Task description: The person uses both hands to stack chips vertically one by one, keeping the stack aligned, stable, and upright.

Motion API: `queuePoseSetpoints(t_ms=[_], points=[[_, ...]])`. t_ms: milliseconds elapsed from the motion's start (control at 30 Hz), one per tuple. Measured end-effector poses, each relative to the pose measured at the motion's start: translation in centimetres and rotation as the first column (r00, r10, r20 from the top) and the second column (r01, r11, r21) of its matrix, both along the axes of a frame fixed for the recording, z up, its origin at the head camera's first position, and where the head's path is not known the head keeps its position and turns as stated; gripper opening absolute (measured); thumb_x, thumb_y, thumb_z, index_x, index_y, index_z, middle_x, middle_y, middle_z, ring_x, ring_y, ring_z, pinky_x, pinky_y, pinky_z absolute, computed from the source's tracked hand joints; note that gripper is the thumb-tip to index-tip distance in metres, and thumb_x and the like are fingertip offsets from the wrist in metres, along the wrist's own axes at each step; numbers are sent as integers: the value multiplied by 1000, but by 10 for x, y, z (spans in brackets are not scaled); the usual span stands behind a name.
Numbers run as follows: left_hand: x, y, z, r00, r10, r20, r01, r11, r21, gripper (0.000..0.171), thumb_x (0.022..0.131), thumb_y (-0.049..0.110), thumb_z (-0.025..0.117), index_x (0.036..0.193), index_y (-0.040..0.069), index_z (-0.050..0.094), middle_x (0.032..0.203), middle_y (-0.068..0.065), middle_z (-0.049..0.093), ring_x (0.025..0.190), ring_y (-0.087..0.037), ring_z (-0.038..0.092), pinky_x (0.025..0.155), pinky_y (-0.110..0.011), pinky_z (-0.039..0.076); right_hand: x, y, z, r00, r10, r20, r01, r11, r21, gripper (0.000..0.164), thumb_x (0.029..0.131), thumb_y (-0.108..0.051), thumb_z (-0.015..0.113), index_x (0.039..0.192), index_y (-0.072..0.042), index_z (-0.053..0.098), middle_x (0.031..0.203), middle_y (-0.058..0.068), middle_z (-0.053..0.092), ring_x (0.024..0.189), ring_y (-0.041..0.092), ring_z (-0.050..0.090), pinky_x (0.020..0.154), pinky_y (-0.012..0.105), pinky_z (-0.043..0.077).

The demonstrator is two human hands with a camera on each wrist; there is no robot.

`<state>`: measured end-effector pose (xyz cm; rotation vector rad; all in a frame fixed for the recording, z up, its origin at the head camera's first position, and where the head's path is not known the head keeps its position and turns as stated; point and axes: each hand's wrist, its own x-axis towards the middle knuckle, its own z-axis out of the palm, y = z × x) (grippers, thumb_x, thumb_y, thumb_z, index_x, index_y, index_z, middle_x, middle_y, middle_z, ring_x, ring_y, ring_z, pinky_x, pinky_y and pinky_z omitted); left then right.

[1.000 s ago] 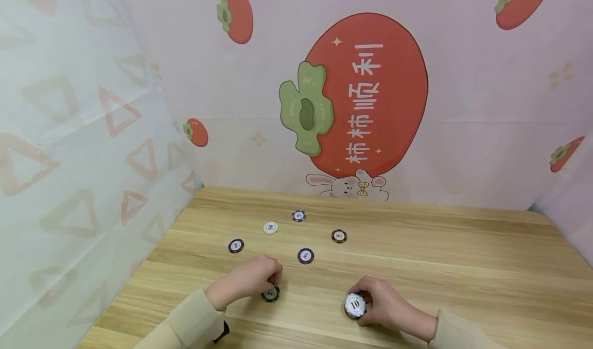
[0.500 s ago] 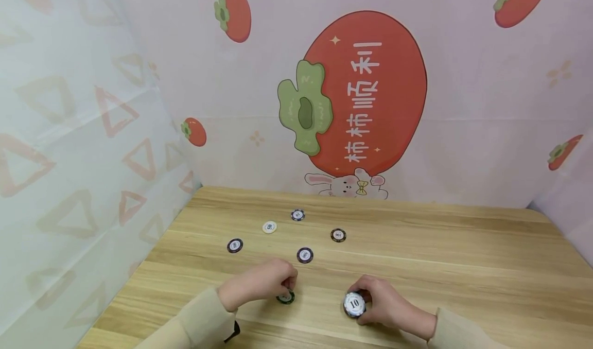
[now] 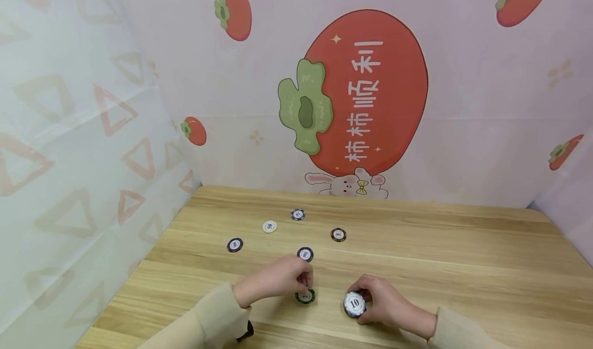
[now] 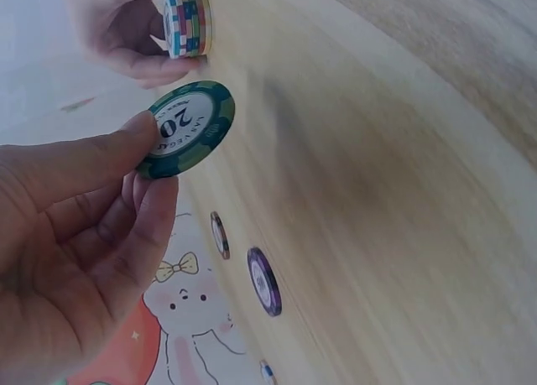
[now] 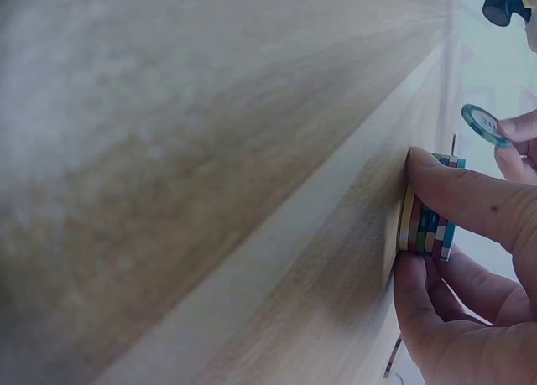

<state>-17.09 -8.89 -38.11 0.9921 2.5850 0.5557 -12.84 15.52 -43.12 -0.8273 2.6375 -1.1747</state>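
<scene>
Between thumb and fingers, my left hand (image 3: pixel 280 279) pinches a green poker chip (image 4: pixel 191 127) marked 20, held above the table in the left wrist view. To its right, my right hand (image 3: pixel 386 302) grips the sides of a short stack of poker chips (image 3: pixel 354 304). A white-and-blue chip marked 10 tops that stack. Mixed coloured edges of the stack (image 5: pixel 426 221) show in the right wrist view, its bottom at the wooden surface. Just beyond my left hand lies a dark purple chip (image 3: pixel 305 254).
Further back on the wooden table (image 3: pixel 440 251) lie single chips: a white one (image 3: pixel 269 226), a blue-edged one (image 3: pixel 298 214), a black one (image 3: pixel 338 234) and a dark one (image 3: pixel 234 244) at the left. A printed cloth wall (image 3: pixel 482 158) borders the table's back edge.
My left hand has moved right with the green chip, closer to the stack. The right hand and its stack have stayed in place.
</scene>
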Motion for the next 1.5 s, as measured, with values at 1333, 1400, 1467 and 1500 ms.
queuePoseSetpoints(t_ms=[1333, 1400, 1467, 1500], points=[[6, 46, -33, 730, 138, 670, -502, 772, 388, 11, 76, -13, 61, 87, -11, 60, 71, -5, 57, 56, -10, 54, 56, -23, 52, -1, 0, 1, 1000, 17, 11, -16, 1000, -17, 45, 53, -3, 83, 93, -2, 62, 90, -2, 57, 78, 3, 55, 67, 21, 49], [7, 48, -35, 716, 135, 685, -516, 763, 389, 12, 77, -13, 60, 88, -12, 59, 71, -5, 57, 56, -9, 55, 58, -24, 52, -1, 1, 2, 1000, 19, 8, -19, 1000, -18, 45, 53, -3, 83, 93, -1, 62, 90, -2, 56, 78, 3, 55, 67, 21, 49], [8, 50, -37, 713, 136, 688, -523, 757, 392, 12, 77, -13, 59, 89, -13, 59, 71, -5, 57, 56, -10, 55, 58, -24, 53, -1, 0, 2, 1000, 18, 3, -18, 1000, -18, 45, 53, -4, 83, 93, -1, 62, 90, -3, 57, 78, 3, 55, 67, 21, 49], [8, 52, -38, 713, 138, 687, -525, 755, 393, 12, 77, -13, 59, 89, -13, 60, 71, -5, 57, 56, -10, 55, 59, -24, 53, -1, 1, 1, 1000, 18, 2, -18, 1000, -20, 45, 53, -3, 83, 93, -2, 63, 90, -3, 56, 78, 3, 55, 67, 21, 49]])
